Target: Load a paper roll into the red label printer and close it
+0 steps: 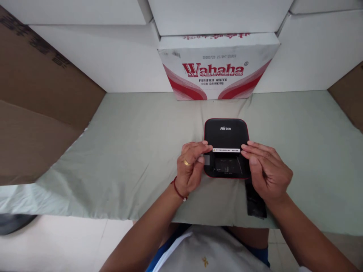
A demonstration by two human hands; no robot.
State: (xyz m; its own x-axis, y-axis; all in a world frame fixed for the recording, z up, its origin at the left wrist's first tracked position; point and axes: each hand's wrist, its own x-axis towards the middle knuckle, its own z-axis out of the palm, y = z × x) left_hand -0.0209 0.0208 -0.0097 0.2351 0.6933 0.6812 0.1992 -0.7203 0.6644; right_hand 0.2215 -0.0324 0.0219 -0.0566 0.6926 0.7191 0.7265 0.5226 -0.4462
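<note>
A black, red-edged device with rounded corners, which looks like a small receipt printer point(226, 136), lies flat on the cloth. It has a pale logo, a narrow white warning label point(226, 150) across its middle and a dark glossy panel below. My left hand point(193, 164), with a ring and a red bracelet, grips its left side, fingertips at the label's left end. From the right, my right hand point(268, 170) grips the other side, fingers at the label's right end and thumb lower down. A dark glossy flat piece point(255, 200) lies partly under my right hand.
Behind the device stands a white and red Wahaha water carton point(218, 71), against stacked white boxes point(127, 56). Brown cardboard point(42, 113) rises at the left, and more brown cardboard point(348, 96) at the right. A pale green cloth point(127, 151) covers the table to its front edge.
</note>
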